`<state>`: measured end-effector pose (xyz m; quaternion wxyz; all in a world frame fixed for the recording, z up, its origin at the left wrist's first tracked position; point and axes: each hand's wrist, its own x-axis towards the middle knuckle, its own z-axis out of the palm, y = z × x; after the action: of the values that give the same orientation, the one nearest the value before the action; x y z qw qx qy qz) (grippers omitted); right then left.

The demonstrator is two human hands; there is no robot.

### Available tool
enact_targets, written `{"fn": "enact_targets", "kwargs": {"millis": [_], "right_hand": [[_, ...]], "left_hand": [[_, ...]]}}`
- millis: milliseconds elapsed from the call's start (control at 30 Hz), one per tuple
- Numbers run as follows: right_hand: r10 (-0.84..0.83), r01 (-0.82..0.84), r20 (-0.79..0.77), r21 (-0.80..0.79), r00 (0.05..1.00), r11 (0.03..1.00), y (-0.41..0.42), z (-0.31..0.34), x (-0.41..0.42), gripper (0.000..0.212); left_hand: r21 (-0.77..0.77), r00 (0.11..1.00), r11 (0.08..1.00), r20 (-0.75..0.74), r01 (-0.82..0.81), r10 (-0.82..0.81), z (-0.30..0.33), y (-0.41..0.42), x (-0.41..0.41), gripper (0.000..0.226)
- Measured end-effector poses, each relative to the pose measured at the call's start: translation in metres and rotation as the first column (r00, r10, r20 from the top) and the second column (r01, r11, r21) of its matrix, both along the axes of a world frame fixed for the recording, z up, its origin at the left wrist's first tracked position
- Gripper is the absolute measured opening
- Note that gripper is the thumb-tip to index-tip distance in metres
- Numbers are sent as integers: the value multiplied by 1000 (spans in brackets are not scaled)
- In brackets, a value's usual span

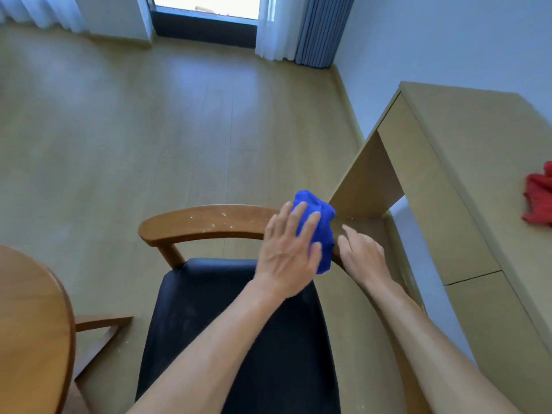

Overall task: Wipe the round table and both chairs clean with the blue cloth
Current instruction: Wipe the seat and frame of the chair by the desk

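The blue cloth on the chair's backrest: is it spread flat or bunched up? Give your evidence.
Bunched up. The blue cloth forms a rumpled lump on the chair's backrest, under the left hand's straight fingers.

no readable text, no labels, no brands, no numbers

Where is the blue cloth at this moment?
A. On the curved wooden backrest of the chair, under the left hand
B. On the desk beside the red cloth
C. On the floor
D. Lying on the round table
A: the blue cloth sits bunched on the chair's backrest, with the left hand pressing flat-fingered on it.
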<state>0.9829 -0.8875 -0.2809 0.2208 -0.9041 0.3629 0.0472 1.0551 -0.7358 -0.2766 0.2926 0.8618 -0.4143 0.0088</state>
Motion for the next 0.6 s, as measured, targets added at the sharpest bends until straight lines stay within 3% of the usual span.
{"fn": "enact_targets", "kwargs": {"millis": [100, 233, 367, 500, 600], "right_hand": [[116, -140, -233, -89, 965, 986, -16, -18, -24, 42], [211, -230, -315, -21, 925, 973, -24, -31, -25, 49], [210, -253, -304, -109, 929, 961, -27, -42, -25, 35], [191, -238, -251, -173, 949, 956, -28, -46, -26, 18], [207, -246, -210, -178, 956, 953, -29, -48, -27, 17]], "left_hand": [[209, 992, 974, 71, 89, -105, -8, -44, 2, 62], [366, 994, 930, 84, 37, -72, -35, -61, 15, 70], [349, 986, 937, 153, 13, -71, -45, -79, 11, 50], [258, 949, 955, 236, 146, -209, -50, -73, 28, 28], [210, 954, 976, 276, 62, -120, -50, -16, 75, 28]]}}
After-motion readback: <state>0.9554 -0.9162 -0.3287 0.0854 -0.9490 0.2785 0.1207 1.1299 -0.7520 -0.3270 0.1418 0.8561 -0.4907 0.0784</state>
